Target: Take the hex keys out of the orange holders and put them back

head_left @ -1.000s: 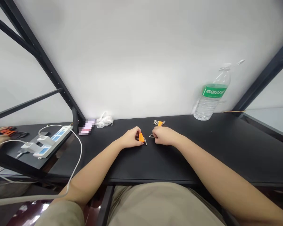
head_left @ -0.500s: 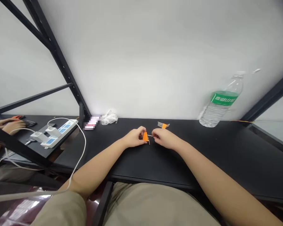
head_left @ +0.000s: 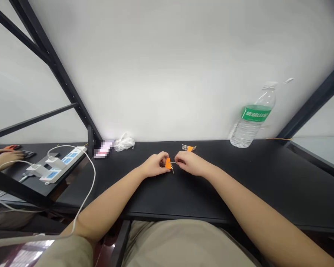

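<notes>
My left hand [head_left: 156,165] is closed on an orange hex key holder [head_left: 168,163], from which short metal key ends stick out on the right. Between thumb and fingers, my right hand [head_left: 189,162] pinches one thin metal hex key [head_left: 172,162]; its other end meets the orange holder. Both hands are just above the black tabletop. Behind the right hand, a second orange holder [head_left: 189,148] with several hex keys lies on the table. The fingers partly hide the keys in my left hand.
At the back right a clear plastic bottle [head_left: 250,118] with a green label stands by the wall. A crumpled white plastic bag [head_left: 124,142] lies at back left. A power strip [head_left: 62,165] with white cables is at left, near another person's hand [head_left: 8,158]. Black metal frame [head_left: 64,79] rises there.
The view has shifted slightly. Slightly more of the hex key shows between the orange holder and my right hand; both hands keep their grip.
</notes>
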Tool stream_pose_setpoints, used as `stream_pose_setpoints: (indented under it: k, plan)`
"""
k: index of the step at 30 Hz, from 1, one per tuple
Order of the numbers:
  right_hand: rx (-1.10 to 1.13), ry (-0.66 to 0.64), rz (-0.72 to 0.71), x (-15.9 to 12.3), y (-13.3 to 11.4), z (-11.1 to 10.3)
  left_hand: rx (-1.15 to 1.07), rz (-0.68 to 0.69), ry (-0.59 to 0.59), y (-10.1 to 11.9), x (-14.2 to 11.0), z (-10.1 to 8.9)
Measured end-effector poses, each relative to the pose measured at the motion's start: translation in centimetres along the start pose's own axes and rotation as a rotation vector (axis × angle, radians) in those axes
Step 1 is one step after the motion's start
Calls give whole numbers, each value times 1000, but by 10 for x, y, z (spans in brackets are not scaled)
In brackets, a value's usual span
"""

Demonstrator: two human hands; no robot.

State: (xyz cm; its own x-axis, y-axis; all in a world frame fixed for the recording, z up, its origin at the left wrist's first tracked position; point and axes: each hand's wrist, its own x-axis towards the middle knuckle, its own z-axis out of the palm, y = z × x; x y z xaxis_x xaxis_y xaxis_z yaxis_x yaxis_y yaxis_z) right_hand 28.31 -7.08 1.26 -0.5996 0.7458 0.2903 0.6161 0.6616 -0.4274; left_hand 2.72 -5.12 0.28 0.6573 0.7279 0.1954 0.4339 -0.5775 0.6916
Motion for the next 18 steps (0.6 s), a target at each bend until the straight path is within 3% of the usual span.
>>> stream_pose_setpoints:
  k: [12, 18]
  plan:
    - [-31, 4, -3, -1, 10, -1, 10, -7, 1, 2, -1, -3]
    - [-43, 36, -19, 0, -7, 10, 73, 12, 13, 4, 0, -1]
